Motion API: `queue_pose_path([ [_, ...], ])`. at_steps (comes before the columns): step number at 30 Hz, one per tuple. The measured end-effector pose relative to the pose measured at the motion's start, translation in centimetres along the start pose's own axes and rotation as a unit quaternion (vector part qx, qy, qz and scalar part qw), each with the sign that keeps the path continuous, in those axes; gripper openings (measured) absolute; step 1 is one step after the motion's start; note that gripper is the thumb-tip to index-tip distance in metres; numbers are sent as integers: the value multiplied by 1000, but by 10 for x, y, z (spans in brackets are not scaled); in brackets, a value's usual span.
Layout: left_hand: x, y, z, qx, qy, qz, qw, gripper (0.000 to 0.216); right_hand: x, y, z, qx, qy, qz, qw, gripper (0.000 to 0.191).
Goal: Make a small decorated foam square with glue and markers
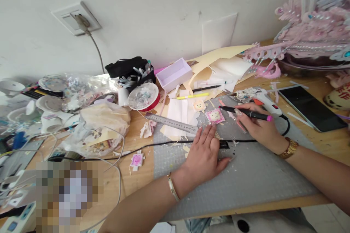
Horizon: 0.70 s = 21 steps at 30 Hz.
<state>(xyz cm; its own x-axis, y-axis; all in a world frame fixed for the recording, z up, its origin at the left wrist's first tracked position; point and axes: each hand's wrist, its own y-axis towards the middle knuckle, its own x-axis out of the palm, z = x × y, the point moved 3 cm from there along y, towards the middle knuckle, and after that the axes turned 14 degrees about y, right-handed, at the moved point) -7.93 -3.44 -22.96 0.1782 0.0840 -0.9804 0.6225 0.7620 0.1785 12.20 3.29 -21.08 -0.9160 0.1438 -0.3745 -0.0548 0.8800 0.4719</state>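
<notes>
Where my feed looks down, I log one wooden table (138,185), a grey cutting mat (246,185) over its near part, set against a white wall (153,14) bearing one socket plate (65,18) with a plug in it.

Left side: clear bag of scraps (105,127); red-edged spool (143,96); black pen pouch (124,67). Middle: lilac open box (175,74); steel ruler (172,122), slanting across paper. Right side: glue gun (269,103), white; smartphone (311,107), screen dark; pink beaded ornaments (314,32), heaped in a bowl. In the way: one black cable (166,142), crossing the mat and passing behind or under the left hand, I cannot tell which.

Item in work: pink-bordered square (215,116), smiling face drawn on it, on the mat beyond the left fingertips; yellow-bordered square (199,106) just beside.

Left hand (203,151): palm down, fingers nearly together, thumb spread aside, fingertips at the pink-bordered square's near edge. Right hand (255,123): pinching a black marker (253,113), nib close to that square's far right corner; contact I cannot tell.
</notes>
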Motion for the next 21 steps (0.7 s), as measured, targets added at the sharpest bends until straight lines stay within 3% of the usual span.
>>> queue_pose_path([
  [11, 0, 0, 0, 1, -7, -4, 1000, 50, 2, 1, -2, 2, 13, -33, 999, 14],
  [14, 0, 0, 0, 0, -4, -1, 1000, 50, 0, 1, -1, 14, 4, -2, 1000, 13],
  [19, 1, -1, 0, 0, -9, 1, 1000, 50, 1, -1, 0, 13, 11, -37, 999, 14],
  [21, 1, 0, 0, -1, -8, 1, 1000, 49, -1, -1, 1, 16, -1, -10, 1000, 12],
])
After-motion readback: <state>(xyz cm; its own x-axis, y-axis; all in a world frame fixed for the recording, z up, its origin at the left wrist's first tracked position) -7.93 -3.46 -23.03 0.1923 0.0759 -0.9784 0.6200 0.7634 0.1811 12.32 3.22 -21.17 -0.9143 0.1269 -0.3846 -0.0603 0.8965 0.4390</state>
